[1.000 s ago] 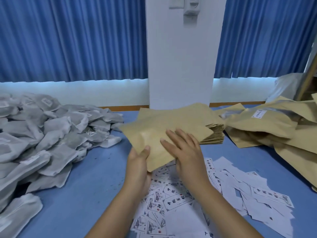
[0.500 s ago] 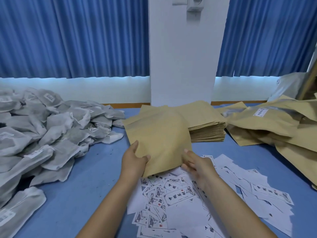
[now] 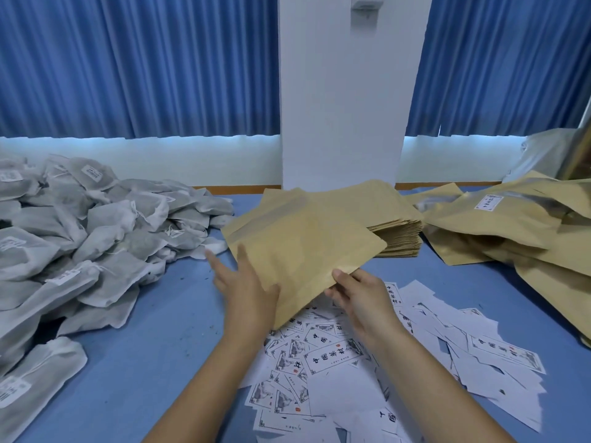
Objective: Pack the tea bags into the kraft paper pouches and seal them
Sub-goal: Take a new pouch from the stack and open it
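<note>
We work at a blue table (image 3: 150,362) set before blue curtains (image 3: 128,65) and a white pillar (image 3: 342,107). Our right hand (image 3: 364,302) pinches the lower right edge of a flat kraft pouch (image 3: 303,247), with the thumb on top and the fingers curled beneath. Our left hand (image 3: 246,292) lies along the pouch's left edge. Its thumb rests on the paper face and its fingers (image 3: 217,270) are straight and spread, off the pouch to the left. That hand is blurred, so we cannot tell whether its palm carries any of the pouch. The pouch sits tilted between our two hands, with its banded end away from our fingertips. Just beyond it, past the fingers, stands a stack of empty pouches (image 3: 398,231). A large heap of tea bags (image 3: 80,238) begins near the tips of the left fingers and spreads leftward. Printed labels (image 3: 335,356) lie scattered beneath the right hand and to its right. Well to the right of those fingers is a pile of filled pouches (image 3: 499,225).
</note>
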`<action>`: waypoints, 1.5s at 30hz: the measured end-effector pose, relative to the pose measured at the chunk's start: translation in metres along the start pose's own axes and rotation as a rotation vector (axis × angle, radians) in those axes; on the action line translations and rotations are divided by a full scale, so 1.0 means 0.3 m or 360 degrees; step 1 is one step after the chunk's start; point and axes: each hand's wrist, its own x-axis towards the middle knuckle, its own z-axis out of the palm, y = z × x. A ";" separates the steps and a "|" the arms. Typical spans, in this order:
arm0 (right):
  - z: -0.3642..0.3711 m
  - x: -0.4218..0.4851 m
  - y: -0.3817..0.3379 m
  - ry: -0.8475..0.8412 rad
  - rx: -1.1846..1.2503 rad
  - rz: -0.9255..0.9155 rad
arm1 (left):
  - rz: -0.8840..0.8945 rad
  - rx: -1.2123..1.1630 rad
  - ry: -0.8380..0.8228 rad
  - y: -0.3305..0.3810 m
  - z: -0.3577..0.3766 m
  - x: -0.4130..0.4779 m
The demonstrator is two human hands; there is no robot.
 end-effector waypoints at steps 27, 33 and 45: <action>0.010 -0.023 0.026 -0.0233 -0.0426 -0.0284 | 0.0951 -0.0478 -0.0346 0.017 0.000 -0.018; 0.033 -0.035 0.036 -0.0219 -0.0554 -0.0423 | 0.0947 -0.0194 -0.0151 0.038 0.047 -0.056; 0.063 -0.025 0.077 -0.0114 -0.0370 -0.0298 | 0.0673 -0.0428 -0.0215 0.054 0.060 -0.080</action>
